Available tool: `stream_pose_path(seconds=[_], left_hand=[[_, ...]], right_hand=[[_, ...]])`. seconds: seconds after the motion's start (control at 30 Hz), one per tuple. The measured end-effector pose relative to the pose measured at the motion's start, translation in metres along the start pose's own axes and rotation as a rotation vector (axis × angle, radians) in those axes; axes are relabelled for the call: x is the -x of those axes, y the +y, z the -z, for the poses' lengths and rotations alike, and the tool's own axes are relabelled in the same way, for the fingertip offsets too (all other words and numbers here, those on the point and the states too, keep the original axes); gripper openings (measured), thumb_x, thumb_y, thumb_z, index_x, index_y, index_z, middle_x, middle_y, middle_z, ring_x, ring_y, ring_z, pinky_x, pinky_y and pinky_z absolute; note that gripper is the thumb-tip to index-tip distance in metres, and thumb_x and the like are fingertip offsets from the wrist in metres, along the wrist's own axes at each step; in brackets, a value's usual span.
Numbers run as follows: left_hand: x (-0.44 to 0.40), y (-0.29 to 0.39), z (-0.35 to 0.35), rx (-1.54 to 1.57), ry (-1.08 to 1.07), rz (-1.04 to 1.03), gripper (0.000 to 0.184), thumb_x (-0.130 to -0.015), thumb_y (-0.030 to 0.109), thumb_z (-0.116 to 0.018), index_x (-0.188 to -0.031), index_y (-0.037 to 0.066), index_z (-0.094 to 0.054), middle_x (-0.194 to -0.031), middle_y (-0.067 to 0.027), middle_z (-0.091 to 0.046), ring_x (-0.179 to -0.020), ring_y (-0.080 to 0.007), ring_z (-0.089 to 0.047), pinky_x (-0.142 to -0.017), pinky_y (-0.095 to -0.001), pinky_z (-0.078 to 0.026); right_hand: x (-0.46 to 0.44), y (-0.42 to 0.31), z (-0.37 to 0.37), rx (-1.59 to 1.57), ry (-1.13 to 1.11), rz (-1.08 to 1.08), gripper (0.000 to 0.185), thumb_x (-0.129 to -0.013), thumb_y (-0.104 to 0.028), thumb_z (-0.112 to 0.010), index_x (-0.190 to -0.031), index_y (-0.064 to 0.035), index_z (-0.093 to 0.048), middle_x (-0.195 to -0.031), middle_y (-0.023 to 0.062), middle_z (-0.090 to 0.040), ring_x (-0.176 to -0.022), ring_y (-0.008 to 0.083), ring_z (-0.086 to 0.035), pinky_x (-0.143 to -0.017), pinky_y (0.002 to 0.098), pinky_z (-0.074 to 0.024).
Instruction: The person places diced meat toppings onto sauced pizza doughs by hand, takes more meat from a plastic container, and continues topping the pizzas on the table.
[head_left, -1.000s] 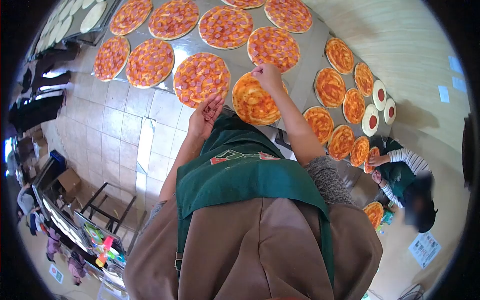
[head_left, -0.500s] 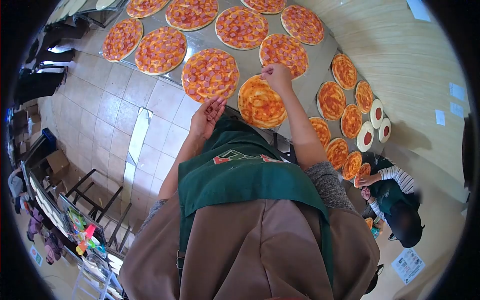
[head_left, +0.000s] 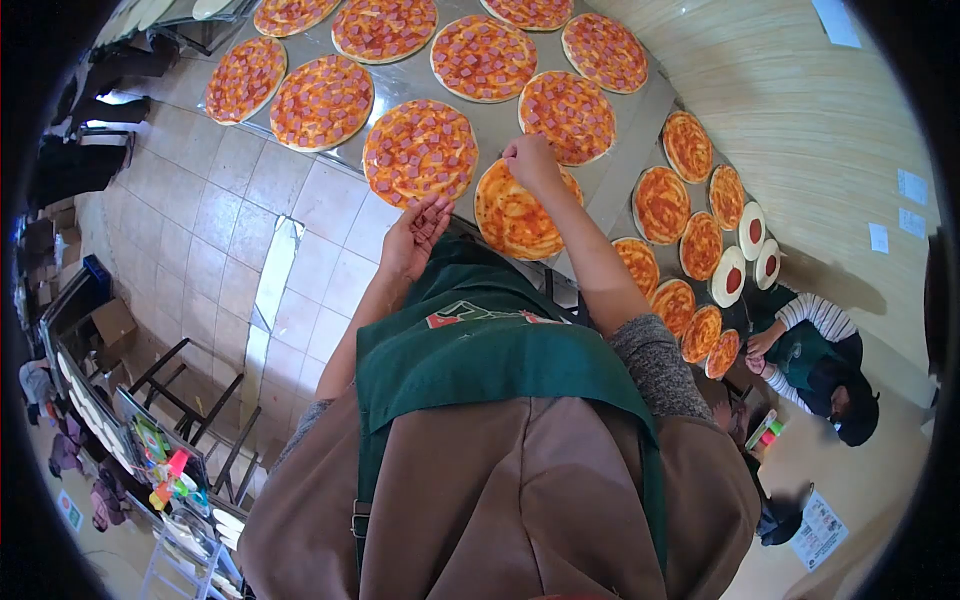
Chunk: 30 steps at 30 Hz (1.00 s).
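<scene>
My right hand [head_left: 530, 160] hangs over the upper edge of a sauced pizza [head_left: 520, 222] that has no ham cubes on it. Its fingers are drawn together, and what they hold, if anything, is hidden. Palm turned up, my left hand [head_left: 417, 235] is cupped by the lower edge of a ham-topped pizza [head_left: 420, 155]. Those fingers are curled together, and I cannot make out what lies in them. Just above my right hand another ham-topped pizza [head_left: 567, 117] rests on the metal table [head_left: 490, 125].
Several more ham-topped pizzas [head_left: 322, 102] cover the table's far side. To the right are sauced pizzas [head_left: 662, 204] and pale dough rounds [head_left: 728, 277] with a red sauce spot. A co-worker in striped sleeves [head_left: 815, 315] stands there. A black metal frame [head_left: 190, 400] stands at left.
My right hand has shifted slightly left over the sauced pizza. My left hand has dropped a little. The co-worker has drawn their hands back from the pizzas, and another person shows below them.
</scene>
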<state>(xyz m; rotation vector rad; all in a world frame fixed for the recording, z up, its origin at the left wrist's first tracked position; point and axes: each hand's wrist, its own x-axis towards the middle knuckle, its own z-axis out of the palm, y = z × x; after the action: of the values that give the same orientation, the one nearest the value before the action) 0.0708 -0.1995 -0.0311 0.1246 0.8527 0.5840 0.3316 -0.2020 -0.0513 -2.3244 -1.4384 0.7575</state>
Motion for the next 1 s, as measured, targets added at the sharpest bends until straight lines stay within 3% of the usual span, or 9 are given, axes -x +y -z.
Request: stream_pose_path(seconds=[0.3,0.4,0.5,0.6,0.9,1.0], left_hand=[[-0.006,0.002,0.002,0.013,-0.023,0.003,0.037,-0.099,0.019,-0.036,-0.124,-0.007,-0.046,-0.117,-0.0169,-0.059,-0.112,-0.0250,-0.057,-0.098,-0.0335,-0.046],[-0.003,0.005,-0.002,0.005,-0.006,-0.001,0.038,-0.099,0.019,-0.036,-0.125,-0.007,-0.045,-0.117,-0.0165,-0.059,-0.112,-0.0248,-0.057,-0.098,-0.0332,-0.046],[-0.003,0.007,-0.002,-0.002,-0.002,0.000,0.038,-0.099,0.019,-0.036,-0.125,-0.006,-0.046,-0.118,-0.0162,-0.059,-0.112,-0.0243,-0.057,-0.098,-0.0329,-0.046],[-0.004,0.005,-0.003,-0.020,-0.013,0.008,0.038,-0.098,0.019,-0.036,-0.125,-0.006,-0.046,-0.119,-0.0161,-0.058,-0.113,-0.0237,-0.056,-0.098,-0.0327,-0.045],[-0.004,0.002,-0.009,-0.047,-0.058,0.010,0.038,-0.099,0.021,-0.035,-0.125,-0.003,-0.048,-0.116,-0.0139,-0.061,-0.110,-0.0221,-0.058,-0.094,-0.0300,-0.047],[-0.002,0.003,-0.008,-0.036,-0.039,0.012,0.039,-0.099,0.021,-0.035,-0.125,-0.004,-0.047,-0.118,-0.0146,-0.059,-0.111,-0.0229,-0.057,-0.095,-0.0307,-0.047]], right_hand=[[0.006,-0.003,0.014,0.064,0.077,0.051,0.008,-0.074,-0.009,-0.064,-0.078,-0.0070,-0.071,-0.076,0.0106,-0.068,-0.075,0.0282,-0.065,-0.070,0.0388,-0.0513],[0.004,0.018,0.024,-0.292,0.101,-0.038,0.009,-0.074,-0.010,-0.066,-0.081,-0.0064,-0.071,-0.076,0.0100,-0.068,-0.073,0.0239,-0.066,-0.068,0.0347,-0.0510],[0.005,0.028,0.024,-0.319,0.106,-0.162,0.011,-0.073,-0.010,-0.069,-0.082,-0.0052,-0.071,-0.077,0.0100,-0.069,-0.071,0.0201,-0.066,-0.068,0.0319,-0.0505],[0.016,0.016,0.018,-0.406,-0.014,-0.113,0.009,-0.072,-0.010,-0.071,-0.079,-0.0051,-0.071,-0.075,0.0103,-0.068,-0.071,0.0195,-0.066,-0.067,0.0318,-0.0505],[0.022,-0.017,0.003,0.001,-0.024,-0.065,0.007,-0.071,-0.015,-0.073,-0.075,-0.0112,-0.071,-0.076,0.0102,-0.067,-0.080,0.0266,-0.063,-0.071,0.0381,-0.0499],[0.016,-0.001,0.005,0.016,0.167,0.012,0.005,-0.073,-0.015,-0.070,-0.077,-0.0139,-0.072,-0.085,0.0115,-0.065,-0.088,0.0301,-0.060,-0.076,0.0399,-0.0488]])
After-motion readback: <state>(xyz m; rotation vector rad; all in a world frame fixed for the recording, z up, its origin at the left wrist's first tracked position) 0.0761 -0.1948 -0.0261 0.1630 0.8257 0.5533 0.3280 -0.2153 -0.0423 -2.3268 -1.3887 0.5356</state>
